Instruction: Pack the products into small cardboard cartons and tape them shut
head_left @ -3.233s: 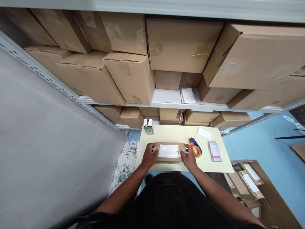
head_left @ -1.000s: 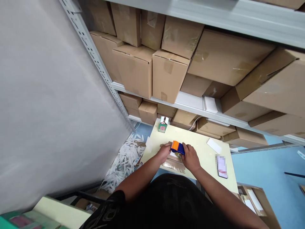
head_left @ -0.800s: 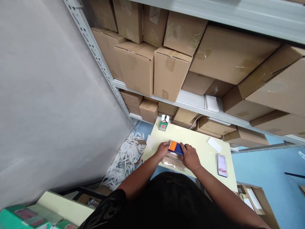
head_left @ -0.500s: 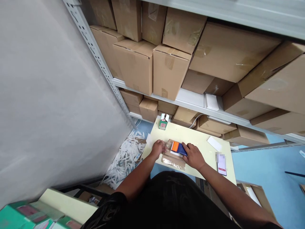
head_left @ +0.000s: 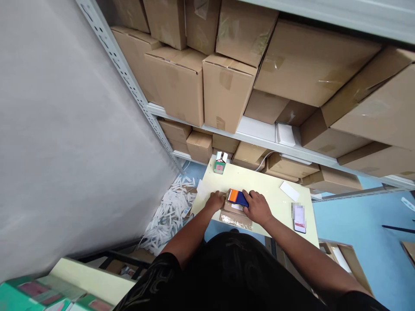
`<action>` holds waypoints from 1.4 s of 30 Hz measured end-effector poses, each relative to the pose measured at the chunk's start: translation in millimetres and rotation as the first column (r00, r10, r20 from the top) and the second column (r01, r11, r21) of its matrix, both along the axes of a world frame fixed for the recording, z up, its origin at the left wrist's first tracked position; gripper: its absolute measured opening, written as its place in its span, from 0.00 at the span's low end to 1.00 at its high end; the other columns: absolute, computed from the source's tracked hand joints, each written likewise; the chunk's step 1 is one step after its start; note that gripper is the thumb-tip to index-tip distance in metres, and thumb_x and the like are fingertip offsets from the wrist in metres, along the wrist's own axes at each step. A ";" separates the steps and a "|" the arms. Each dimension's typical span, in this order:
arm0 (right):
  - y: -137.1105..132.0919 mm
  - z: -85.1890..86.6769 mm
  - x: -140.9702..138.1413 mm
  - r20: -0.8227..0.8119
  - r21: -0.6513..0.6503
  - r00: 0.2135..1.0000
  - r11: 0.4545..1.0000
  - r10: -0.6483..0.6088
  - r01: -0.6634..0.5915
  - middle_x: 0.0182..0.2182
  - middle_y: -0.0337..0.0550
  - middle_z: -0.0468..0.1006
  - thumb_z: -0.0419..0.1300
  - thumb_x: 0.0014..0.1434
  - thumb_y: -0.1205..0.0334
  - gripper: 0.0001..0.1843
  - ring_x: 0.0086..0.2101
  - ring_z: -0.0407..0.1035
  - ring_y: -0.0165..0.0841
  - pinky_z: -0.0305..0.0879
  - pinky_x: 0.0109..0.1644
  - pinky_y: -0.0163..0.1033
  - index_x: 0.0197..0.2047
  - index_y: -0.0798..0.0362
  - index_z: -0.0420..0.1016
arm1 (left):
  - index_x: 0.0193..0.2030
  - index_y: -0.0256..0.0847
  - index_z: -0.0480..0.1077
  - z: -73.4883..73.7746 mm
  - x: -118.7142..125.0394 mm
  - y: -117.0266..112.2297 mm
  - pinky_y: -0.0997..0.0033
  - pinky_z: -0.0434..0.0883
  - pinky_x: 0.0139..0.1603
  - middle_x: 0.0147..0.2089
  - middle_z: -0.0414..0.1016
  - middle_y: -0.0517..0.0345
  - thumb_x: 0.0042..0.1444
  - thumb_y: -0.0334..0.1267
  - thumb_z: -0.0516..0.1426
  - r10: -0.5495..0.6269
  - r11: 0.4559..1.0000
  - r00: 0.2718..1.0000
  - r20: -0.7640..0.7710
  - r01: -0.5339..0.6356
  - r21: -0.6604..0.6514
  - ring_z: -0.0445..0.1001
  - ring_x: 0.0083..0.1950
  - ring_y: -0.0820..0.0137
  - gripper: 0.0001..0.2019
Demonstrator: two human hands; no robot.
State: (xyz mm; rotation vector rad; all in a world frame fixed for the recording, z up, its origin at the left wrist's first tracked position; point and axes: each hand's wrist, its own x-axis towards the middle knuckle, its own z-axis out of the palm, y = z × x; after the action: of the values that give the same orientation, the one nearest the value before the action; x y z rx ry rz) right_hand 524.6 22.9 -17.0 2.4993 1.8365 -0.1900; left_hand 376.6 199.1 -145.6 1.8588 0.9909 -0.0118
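A small brown cardboard box [head_left: 231, 209] lies near the front edge of the pale yellow table [head_left: 269, 185], with shiny clear tape or film [head_left: 236, 219] along its near side. On top of it rests a flat orange-and-blue item [head_left: 238, 198], whose exact kind I cannot make out. My right hand [head_left: 257, 208] grips the blue end from the right. At the box's left end my left hand [head_left: 215, 201] has its fingers closed against the edge; what they pinch is hidden. A white patch shows on the box below the item.
A green box with raised flaps [head_left: 219, 164] stands at the table's far left corner. To the right lie a white card [head_left: 289, 191] and a phone [head_left: 299, 219]. Shelves of cartons [head_left: 227, 95] rise behind. White scraps [head_left: 165, 207] cover the floor at left.
My left hand has come in against the box's left end, and the clear film stretched there no longer shows. The orange-and-blue item lies slightly further left, with my right hand on it.
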 end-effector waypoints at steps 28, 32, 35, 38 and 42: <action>-152.1 10.8 119.0 -0.105 -0.021 0.994 1.000 -0.018 0.015 0.50 0.53 0.73 0.59 0.58 0.56 0.40 0.45 0.70 0.44 0.65 0.53 0.48 0.73 0.53 0.59 | 0.79 0.43 0.44 39.4 4.4 -7.7 0.48 0.54 0.72 0.81 0.37 0.44 0.52 0.65 0.62 -0.603 0.594 0.772 -0.204 0.604 0.531 0.48 0.78 0.45 0.55; -210.6 -1.9 149.4 -0.092 -0.039 0.992 0.996 -0.086 0.083 0.53 0.57 0.72 0.59 0.59 0.54 0.39 0.46 0.70 0.45 0.65 0.54 0.49 0.72 0.53 0.62 | 0.78 0.43 0.46 42.3 7.0 -8.7 0.49 0.56 0.72 0.81 0.38 0.43 0.53 0.64 0.62 -0.609 0.586 0.765 -0.209 0.611 0.533 0.50 0.77 0.45 0.53; -215.8 -18.3 150.5 -0.066 -0.107 0.994 0.991 -0.085 0.078 0.51 0.57 0.73 0.58 0.60 0.54 0.39 0.44 0.70 0.45 0.65 0.52 0.49 0.73 0.54 0.60 | 0.78 0.42 0.46 40.8 8.7 -8.9 0.51 0.58 0.71 0.81 0.38 0.42 0.53 0.64 0.62 -0.616 0.582 0.766 -0.185 0.601 0.548 0.50 0.77 0.46 0.53; -194.5 -35.5 140.8 -0.038 -0.170 0.997 0.983 -0.072 0.065 0.50 0.56 0.74 0.58 0.60 0.55 0.39 0.44 0.70 0.46 0.64 0.50 0.48 0.73 0.55 0.60 | 0.78 0.40 0.45 37.1 9.9 -8.6 0.52 0.58 0.72 0.81 0.37 0.41 0.52 0.63 0.63 -0.616 0.576 0.766 -0.184 0.598 0.557 0.52 0.77 0.48 0.54; -158.6 -52.5 126.7 -0.023 -0.203 0.997 0.977 -0.076 0.069 0.51 0.57 0.74 0.59 0.60 0.54 0.39 0.43 0.71 0.46 0.65 0.47 0.47 0.72 0.55 0.60 | 0.78 0.40 0.43 32.7 11.1 -8.5 0.53 0.59 0.72 0.81 0.34 0.41 0.52 0.61 0.63 -0.616 0.574 0.764 -0.193 0.603 0.553 0.53 0.77 0.48 0.55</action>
State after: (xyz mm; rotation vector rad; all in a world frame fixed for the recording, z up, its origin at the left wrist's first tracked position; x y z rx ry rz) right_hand 651.3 -135.7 -69.5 2.4365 1.6440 -0.3979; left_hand 387.7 190.7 -112.9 2.7125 0.2668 -0.1130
